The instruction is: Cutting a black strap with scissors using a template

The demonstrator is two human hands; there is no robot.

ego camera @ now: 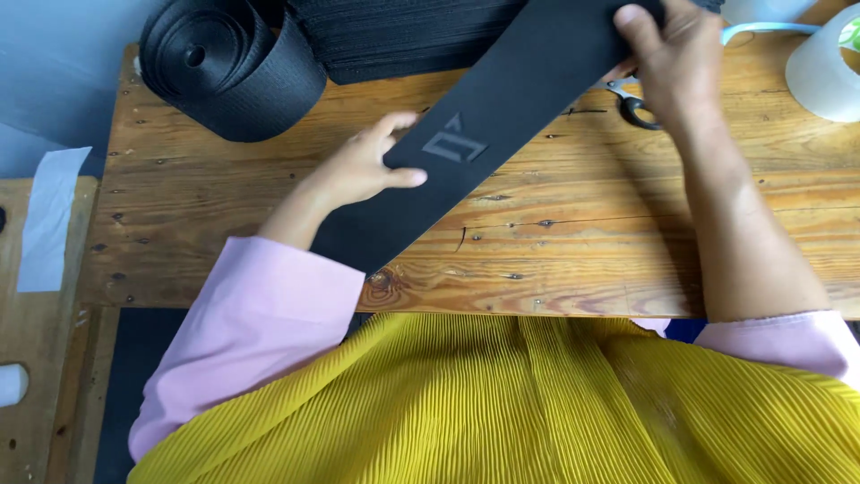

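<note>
I see my left hand [372, 166] pinching the near edge of a wide black strap [502, 116] that lies slantwise across the wooden table [573, 242], thumb on top beside a raised grey emblem [455, 143]; the fingers underneath are hidden. My right hand [672, 58] clamps the strap's far end near the top edge, where the strap is cut off by the frame. Scissors [634, 103] lie mostly hidden behind that hand. A roll of black webbing [228, 67] sits at the table's far left, a stack of black straps [403, 36] beside it. A white tape roll [829, 72] is partly cropped at right.
</note>
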